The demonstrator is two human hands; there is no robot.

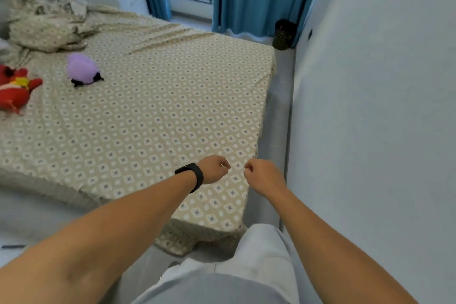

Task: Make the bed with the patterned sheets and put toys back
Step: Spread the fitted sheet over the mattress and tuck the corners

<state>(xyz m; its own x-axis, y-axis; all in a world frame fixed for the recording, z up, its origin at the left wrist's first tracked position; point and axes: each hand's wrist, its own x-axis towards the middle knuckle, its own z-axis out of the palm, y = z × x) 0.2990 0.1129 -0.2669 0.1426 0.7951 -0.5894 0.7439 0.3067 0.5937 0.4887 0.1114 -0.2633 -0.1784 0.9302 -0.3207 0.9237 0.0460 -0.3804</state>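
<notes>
**Inspector:** You stood at the foot corner of the bed, beside the wall. Your left hand and right hand sat close together over the sheet, both with fingers curled. Whether either pinched the cloth, I could not tell.

**Operator:** And the sheet itself?

**Inspector:** It lay mostly flat over the mattress, with creases toward the far side and a loose flap hanging at the near corner. A rumpled cover of like pattern was heaped near the head. The purple toy and red toy lay on the sheet, well apart from your hands.

**Operator:** The risk?

**Inspector:** In my judgement, a hard tug from that corner could have skewed the sheet, deepened the far creases and dragged or rolled the toys, since they rested on the same cloth. The narrow gap by the wall also left you little room to tuck the edge
</notes>
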